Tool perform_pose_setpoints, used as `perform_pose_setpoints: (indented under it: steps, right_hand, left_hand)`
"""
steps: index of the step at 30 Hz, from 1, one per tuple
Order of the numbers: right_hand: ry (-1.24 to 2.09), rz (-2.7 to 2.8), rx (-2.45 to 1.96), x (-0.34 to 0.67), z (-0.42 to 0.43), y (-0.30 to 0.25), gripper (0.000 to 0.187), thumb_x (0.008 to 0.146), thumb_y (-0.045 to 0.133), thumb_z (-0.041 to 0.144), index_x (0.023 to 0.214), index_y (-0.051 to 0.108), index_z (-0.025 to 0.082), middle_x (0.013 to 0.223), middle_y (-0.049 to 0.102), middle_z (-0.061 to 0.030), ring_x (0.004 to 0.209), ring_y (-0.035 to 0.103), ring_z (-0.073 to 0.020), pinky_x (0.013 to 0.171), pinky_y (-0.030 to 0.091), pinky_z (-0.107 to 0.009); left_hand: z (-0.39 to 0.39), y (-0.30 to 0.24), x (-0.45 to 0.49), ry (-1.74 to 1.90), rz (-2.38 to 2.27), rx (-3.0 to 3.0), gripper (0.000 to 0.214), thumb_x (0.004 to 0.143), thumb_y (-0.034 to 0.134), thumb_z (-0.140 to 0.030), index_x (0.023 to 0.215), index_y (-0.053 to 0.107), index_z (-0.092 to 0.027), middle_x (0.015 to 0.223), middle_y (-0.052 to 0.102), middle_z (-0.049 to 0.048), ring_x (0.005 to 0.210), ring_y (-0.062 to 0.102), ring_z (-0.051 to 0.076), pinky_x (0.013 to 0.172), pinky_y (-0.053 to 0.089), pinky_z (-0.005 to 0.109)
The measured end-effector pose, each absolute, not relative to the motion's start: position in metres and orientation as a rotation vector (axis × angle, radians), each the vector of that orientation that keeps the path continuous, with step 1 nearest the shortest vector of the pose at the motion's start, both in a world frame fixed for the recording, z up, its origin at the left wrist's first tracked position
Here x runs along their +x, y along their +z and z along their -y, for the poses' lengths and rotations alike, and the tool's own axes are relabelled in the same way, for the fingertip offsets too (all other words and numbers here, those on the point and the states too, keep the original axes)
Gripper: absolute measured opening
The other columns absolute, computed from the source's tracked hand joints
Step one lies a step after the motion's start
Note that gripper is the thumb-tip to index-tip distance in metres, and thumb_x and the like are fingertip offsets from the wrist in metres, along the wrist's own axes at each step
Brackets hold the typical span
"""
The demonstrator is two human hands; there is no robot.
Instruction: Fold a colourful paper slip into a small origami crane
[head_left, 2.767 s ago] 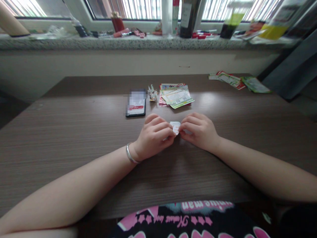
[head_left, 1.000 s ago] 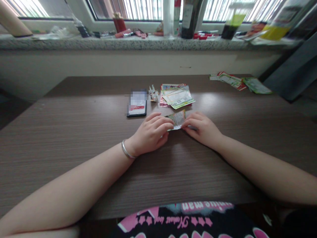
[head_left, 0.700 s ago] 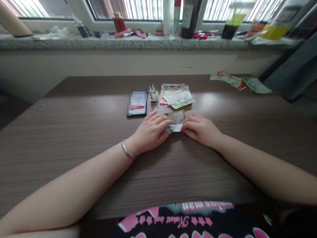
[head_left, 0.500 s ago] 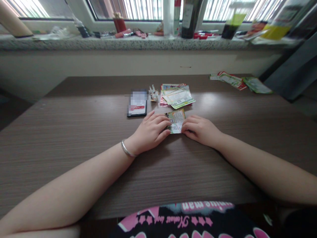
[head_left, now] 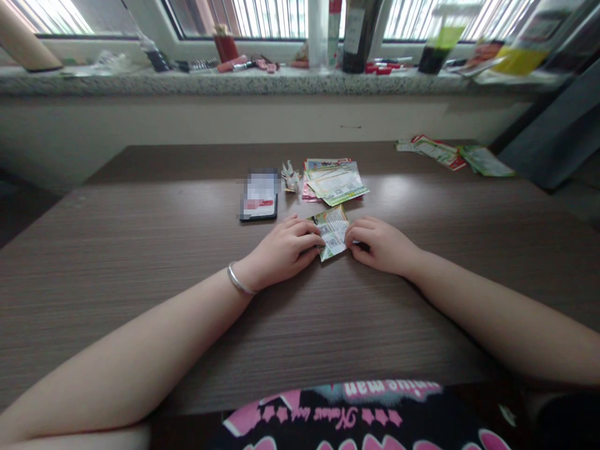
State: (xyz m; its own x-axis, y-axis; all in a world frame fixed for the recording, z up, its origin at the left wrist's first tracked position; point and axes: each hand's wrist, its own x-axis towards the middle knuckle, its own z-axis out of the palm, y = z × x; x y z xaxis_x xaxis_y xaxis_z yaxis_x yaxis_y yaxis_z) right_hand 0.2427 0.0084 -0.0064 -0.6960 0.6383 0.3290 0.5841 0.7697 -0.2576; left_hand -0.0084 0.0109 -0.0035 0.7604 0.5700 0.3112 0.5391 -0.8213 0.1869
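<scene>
A small printed packet (head_left: 334, 232), green and white with printed codes on it, lies tilted on the table between my two hands. My left hand (head_left: 295, 245), with a silver bangle at the wrist, has its fingers closed on the packet's left edge. At the opposite edge, my right hand (head_left: 372, 242) pinches the packet between bent fingers and thumb. Just beyond it lies a pile of similar printed packets (head_left: 338, 184). My fingertips cover the packet's side edges.
A phone (head_left: 259, 195) lies beyond my left hand, beside a small crumpled whitish bundle (head_left: 290, 177). More packets (head_left: 440, 152) are at the table's far right. Bottles, pens and a red cup (head_left: 225, 47) line the stone windowsill (head_left: 281, 83) behind the table (head_left: 154, 231).
The packet has turned counterclockwise, its lower left corner now nearer to me. My left fingers have drawn in a little more, and my right hand has shifted only slightly.
</scene>
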Motion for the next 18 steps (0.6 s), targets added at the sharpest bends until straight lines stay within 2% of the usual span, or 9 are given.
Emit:
perform_pose_setpoints:
  steps: [5, 9, 13, 18]
  right_hand:
    - [0.168, 2.547, -0.966, 0.2435, -0.0078, -0.0062, 0.016, 0.078, 0.051, 0.010, 0.086, 0.060, 0.020, 0.092, 0.066, -0.0057, 0.090, 0.059, -0.0209, 0.081, 0.047, -0.036]
    - [0.201, 2.529, -0.946, 0.2422, -0.0063, -0.0044, 0.014, 0.082, 0.053, 0.015, 0.093, 0.061, 0.021, 0.097, 0.067, -0.0065, 0.093, 0.059, -0.0218, 0.083, 0.047, -0.038]
    - [0.235, 2.525, -0.890, 0.2420, -0.0053, -0.0037, 0.007, 0.083, 0.057, 0.022, 0.088, 0.062, 0.021, 0.097, 0.067, -0.0055, 0.091, 0.059, -0.0208, 0.082, 0.048, -0.037]
    - [0.236, 2.519, -0.874, 0.2436, -0.0067, -0.0056, 0.008, 0.081, 0.059, 0.018, 0.087, 0.063, 0.022, 0.098, 0.067, -0.0050, 0.093, 0.059, -0.0202, 0.083, 0.048, -0.036]
  left_hand:
    - [-0.0124, -0.0062, -0.0101, 0.537, -0.853, 2.918, 0.026, 0.092, 0.049, -0.025, 0.113, 0.065, -0.025, 0.115, 0.062, 0.0060, 0.107, 0.055, 0.020, 0.108, 0.031, 0.049]
    - [-0.0115, -0.0055, -0.0096, 0.551, -0.807, 2.937, 0.026, 0.090, 0.051, -0.023, 0.112, 0.066, -0.025, 0.112, 0.062, 0.0073, 0.106, 0.054, 0.021, 0.101, 0.039, 0.043]
    - [-0.0090, -0.0036, -0.0075, 0.507, -0.800, 2.956, 0.028, 0.090, 0.050, -0.023, 0.113, 0.065, -0.023, 0.111, 0.062, 0.0069, 0.107, 0.051, 0.022, 0.100, 0.040, 0.041]
    - [-0.0074, -0.0014, -0.0067, 0.473, -0.798, 2.970, 0.030, 0.090, 0.050, -0.025, 0.116, 0.063, -0.023, 0.110, 0.062, 0.0073, 0.103, 0.052, 0.022, 0.100, 0.040, 0.042]
